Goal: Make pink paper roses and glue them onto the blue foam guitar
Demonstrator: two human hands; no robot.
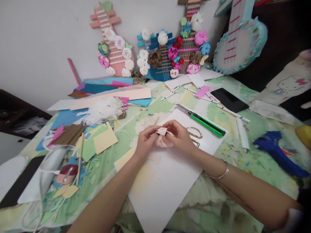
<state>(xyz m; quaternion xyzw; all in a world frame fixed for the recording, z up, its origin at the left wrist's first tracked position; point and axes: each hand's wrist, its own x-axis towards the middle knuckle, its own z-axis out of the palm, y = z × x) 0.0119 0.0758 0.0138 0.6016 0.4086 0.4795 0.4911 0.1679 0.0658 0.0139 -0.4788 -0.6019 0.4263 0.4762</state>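
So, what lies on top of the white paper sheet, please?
Gold-handled scissors lie on the white paper sheet, and a green utility knife lies along its far edge. The right hand covers the scissors' blades; what is beneath the left hand is hidden too.

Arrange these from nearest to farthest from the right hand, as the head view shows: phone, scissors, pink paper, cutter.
1. Pink paper: held between the left hand and right hand.
2. Scissors: just right of the right hand.
3. Cutter: beyond the scissors, green handle pointing right.
4. Phone: farther back, on the right.
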